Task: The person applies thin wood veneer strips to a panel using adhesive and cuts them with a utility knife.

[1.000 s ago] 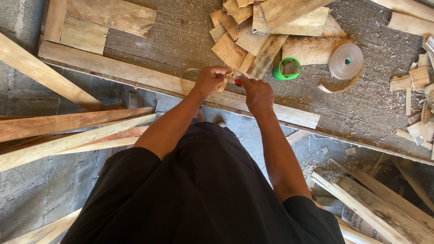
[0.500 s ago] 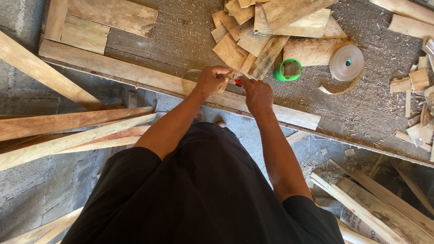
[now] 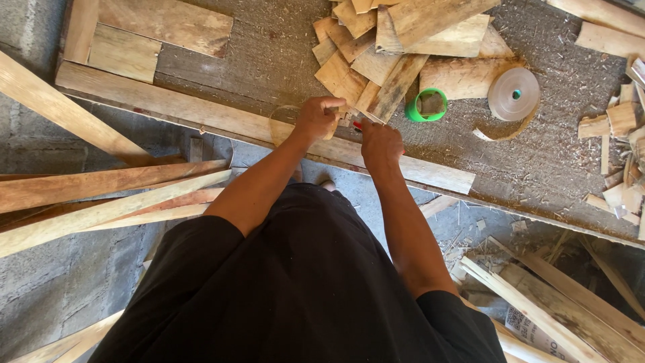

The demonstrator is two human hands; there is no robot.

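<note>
Both hands are bunched together at the near edge of the counter (image 3: 222, 60), right over the long plank (image 3: 201, 111) that runs along that edge; the left hand (image 3: 317, 117) is curled shut around a small pale wood piece (image 3: 344, 119), and the right hand (image 3: 380, 144) is closed on something with a bit of red showing (image 3: 357, 125), too small to say what kind of tool it is; honestly the risk here looks like fingers, since the two hands are practically touching and whatever the red thing does, it's doing it just beside the left thumb; a slip on that little piece would send it straight into skin; the piece is also tiny enough that it could pop out of the grip and vanish off the plank's edge onto the floor, where it'd be lost among the long strips (image 3: 101, 202) lying down there; the counter past the plank is coated in sawdust, so anything set down can skid; just beyond the hands, further from the plank, sits a loose pile of offcuts (image 3: 396, 47), and an elbow or wrist nudge could topple a few; the green tape roll (image 3: 426, 105) and the clear tape roll (image 3: 514, 94) lie right of that pile, clear of the hands, so probably fine.
</note>
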